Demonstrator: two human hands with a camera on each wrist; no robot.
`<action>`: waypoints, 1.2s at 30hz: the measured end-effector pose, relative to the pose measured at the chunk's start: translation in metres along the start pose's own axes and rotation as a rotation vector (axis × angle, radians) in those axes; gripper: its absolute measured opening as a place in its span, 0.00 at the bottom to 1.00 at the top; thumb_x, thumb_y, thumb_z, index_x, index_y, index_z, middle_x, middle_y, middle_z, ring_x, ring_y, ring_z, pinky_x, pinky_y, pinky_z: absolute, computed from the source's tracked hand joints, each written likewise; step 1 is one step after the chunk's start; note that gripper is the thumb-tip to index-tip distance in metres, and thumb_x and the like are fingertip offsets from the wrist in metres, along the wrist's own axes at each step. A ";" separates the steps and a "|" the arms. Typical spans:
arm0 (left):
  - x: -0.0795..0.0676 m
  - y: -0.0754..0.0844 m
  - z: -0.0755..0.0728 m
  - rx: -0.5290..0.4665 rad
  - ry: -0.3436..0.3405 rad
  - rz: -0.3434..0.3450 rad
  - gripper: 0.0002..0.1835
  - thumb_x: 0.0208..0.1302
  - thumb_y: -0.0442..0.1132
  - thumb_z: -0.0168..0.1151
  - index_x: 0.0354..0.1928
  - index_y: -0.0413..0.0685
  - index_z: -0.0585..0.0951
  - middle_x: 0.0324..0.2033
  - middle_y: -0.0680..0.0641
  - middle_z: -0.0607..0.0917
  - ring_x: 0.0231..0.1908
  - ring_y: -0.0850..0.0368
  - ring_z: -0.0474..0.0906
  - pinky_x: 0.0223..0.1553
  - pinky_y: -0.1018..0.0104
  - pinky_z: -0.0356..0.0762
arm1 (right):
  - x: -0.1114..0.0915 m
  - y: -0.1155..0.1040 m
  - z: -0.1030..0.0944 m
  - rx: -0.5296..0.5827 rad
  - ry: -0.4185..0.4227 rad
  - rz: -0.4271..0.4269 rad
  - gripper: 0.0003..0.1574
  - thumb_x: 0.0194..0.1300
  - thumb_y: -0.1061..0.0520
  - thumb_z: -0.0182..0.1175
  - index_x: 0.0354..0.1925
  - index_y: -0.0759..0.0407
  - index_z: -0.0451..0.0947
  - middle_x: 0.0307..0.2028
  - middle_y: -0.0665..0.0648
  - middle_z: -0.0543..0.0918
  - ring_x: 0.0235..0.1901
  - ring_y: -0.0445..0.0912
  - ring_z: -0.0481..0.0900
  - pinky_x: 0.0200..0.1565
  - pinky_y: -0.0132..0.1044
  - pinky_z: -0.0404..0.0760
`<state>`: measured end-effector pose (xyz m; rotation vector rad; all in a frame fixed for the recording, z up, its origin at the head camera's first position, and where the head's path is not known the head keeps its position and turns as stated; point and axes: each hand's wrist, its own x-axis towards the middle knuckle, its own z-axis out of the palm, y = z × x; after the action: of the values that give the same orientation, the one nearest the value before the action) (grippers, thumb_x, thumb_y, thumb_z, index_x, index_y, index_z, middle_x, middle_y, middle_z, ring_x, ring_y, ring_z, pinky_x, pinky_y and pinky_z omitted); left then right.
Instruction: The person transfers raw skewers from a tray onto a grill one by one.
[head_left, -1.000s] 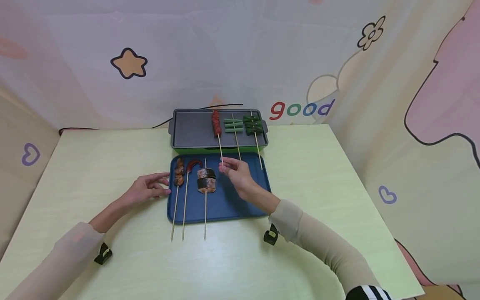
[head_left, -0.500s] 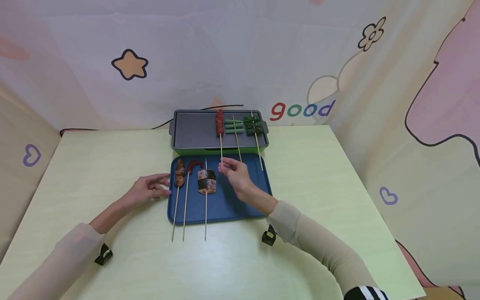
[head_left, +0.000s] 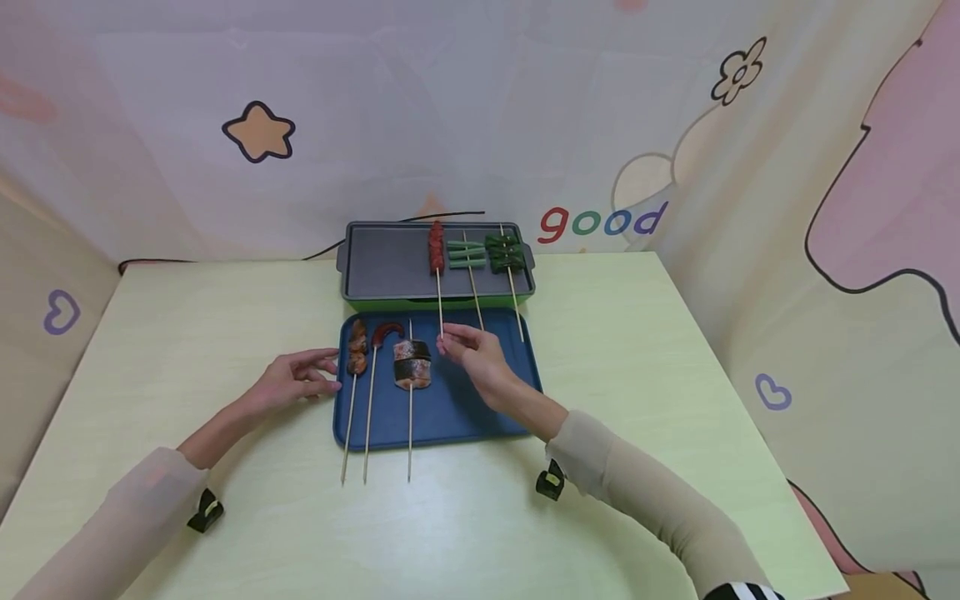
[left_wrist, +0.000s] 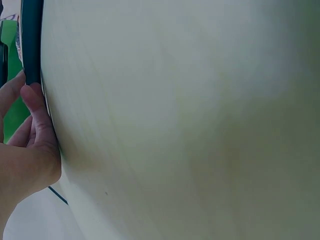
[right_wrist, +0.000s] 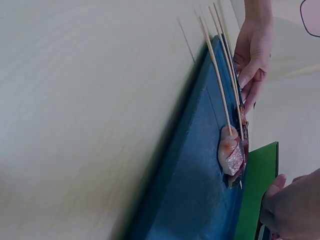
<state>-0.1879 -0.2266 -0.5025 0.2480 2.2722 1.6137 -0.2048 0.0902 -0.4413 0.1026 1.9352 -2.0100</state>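
In the head view, my right hand [head_left: 483, 362] pinches the lower stick of a skewer of red pieces [head_left: 437, 248]. Those red pieces are over the dark grill plate [head_left: 386, 258], beside a skewer of green stalks [head_left: 467, 253] and a leafy green skewer [head_left: 505, 252]. My left hand [head_left: 288, 383] touches the left edge of the blue tray [head_left: 465, 421] with relaxed fingers. On that tray lie a brown meat skewer [head_left: 357, 346], a curled reddish skewer [head_left: 385, 331] and a fish-like skewer with dark bands [head_left: 412, 364]. The left wrist view shows the left fingertips at the tray rim [left_wrist: 32, 45].
The grill's green base [head_left: 480, 303] stands right behind the tray. Skewer sticks overhang the tray's front edge above the pale table [head_left: 262, 517]. A printed curtain [head_left: 420, 100] hangs behind the table.
The red skewer has swung slightly right, then a little back left, ending straighter beside the green stalks. My right hand has come slightly nearer, still pinching the stick. My left hand stays at the tray edge.
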 end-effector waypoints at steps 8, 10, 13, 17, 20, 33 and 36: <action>-0.002 0.000 0.001 -0.022 -0.016 -0.006 0.33 0.68 0.30 0.64 0.72 0.26 0.65 0.50 0.32 0.82 0.33 0.70 0.83 0.34 0.71 0.82 | -0.023 0.016 -0.045 -0.210 -0.251 -0.034 0.28 0.77 0.59 0.57 0.70 0.67 0.70 0.63 0.71 0.79 0.61 0.59 0.81 0.62 0.39 0.81; -0.002 0.000 0.001 -0.019 -0.018 -0.010 0.34 0.68 0.30 0.64 0.72 0.26 0.65 0.51 0.31 0.82 0.33 0.70 0.83 0.34 0.71 0.82 | -0.027 0.020 -0.061 -0.263 -0.328 -0.032 0.29 0.77 0.58 0.57 0.70 0.67 0.70 0.63 0.71 0.79 0.60 0.56 0.83 0.60 0.38 0.82; -0.002 0.001 0.001 -0.017 -0.018 -0.011 0.34 0.68 0.30 0.65 0.72 0.26 0.65 0.52 0.30 0.81 0.33 0.70 0.83 0.34 0.71 0.82 | -0.031 0.026 -0.086 -0.330 -0.403 -0.031 0.29 0.76 0.58 0.58 0.69 0.69 0.70 0.62 0.71 0.80 0.58 0.53 0.84 0.59 0.37 0.83; -0.002 0.000 0.001 -0.013 -0.020 -0.011 0.34 0.68 0.31 0.65 0.72 0.26 0.65 0.52 0.31 0.82 0.33 0.71 0.83 0.34 0.71 0.82 | -0.032 0.031 -0.117 -0.381 -0.436 -0.039 0.28 0.74 0.60 0.60 0.68 0.70 0.72 0.62 0.71 0.80 0.58 0.50 0.85 0.57 0.35 0.84; -0.002 -0.001 0.001 -0.015 -0.019 -0.012 0.34 0.68 0.31 0.65 0.72 0.26 0.65 0.51 0.32 0.82 0.34 0.71 0.83 0.34 0.71 0.82 | -0.031 0.031 -0.137 -0.419 -0.424 -0.059 0.28 0.74 0.60 0.60 0.67 0.71 0.72 0.61 0.72 0.80 0.54 0.44 0.86 0.56 0.35 0.84; -0.006 -0.002 0.001 -0.012 -0.037 -0.037 0.35 0.69 0.33 0.65 0.74 0.30 0.65 0.54 0.27 0.80 0.35 0.69 0.83 0.38 0.70 0.85 | -0.015 0.037 -0.169 -0.601 -0.186 -0.144 0.28 0.67 0.65 0.67 0.63 0.71 0.76 0.42 0.66 0.85 0.36 0.40 0.83 0.38 0.27 0.83; -0.015 0.002 0.001 -0.008 -0.060 -0.056 0.35 0.70 0.35 0.65 0.74 0.32 0.64 0.56 0.27 0.81 0.36 0.68 0.84 0.39 0.69 0.86 | -0.014 0.038 -0.169 -0.569 -0.174 -0.131 0.30 0.66 0.67 0.67 0.64 0.71 0.74 0.40 0.64 0.84 0.34 0.37 0.83 0.38 0.29 0.85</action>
<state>-0.1741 -0.2298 -0.4986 0.2266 2.2078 1.5657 -0.2117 0.2585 -0.4843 -0.3342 2.3545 -1.4043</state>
